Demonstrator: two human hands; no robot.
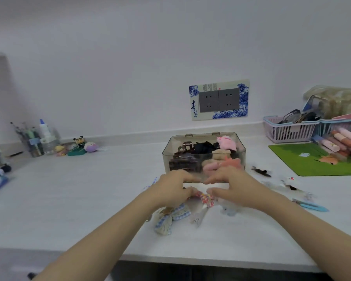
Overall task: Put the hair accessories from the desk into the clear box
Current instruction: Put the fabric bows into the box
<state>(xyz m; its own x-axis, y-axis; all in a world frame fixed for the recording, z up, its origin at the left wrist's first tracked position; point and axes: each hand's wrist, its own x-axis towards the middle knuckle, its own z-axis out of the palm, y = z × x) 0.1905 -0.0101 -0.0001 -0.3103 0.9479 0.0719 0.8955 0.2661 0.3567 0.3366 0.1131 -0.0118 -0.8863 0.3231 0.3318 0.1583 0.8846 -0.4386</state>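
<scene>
The clear box [204, 138] stands open in the middle of the desk, holding dark claw clips, a black piece and pink plush clips. Just in front of it my left hand [173, 188] and my right hand [233, 185] both pinch a red floral fabric bow [205, 198] between thumb and fingers. A blue checked bow [170, 217] lies below my left hand, a pale clip [199, 217] beside it, and a light blue fuzzy piece [229, 209] under my right wrist. More small clips [260, 171] and a teal clip [312, 204] lie to the right.
A green mat [316, 161] with pens sits at the right, with pink and blue baskets [290, 128] behind it. Small figurines [77, 146] and a pen holder [33, 141] stand at the back left. The desk's front edge [211, 260] is close below.
</scene>
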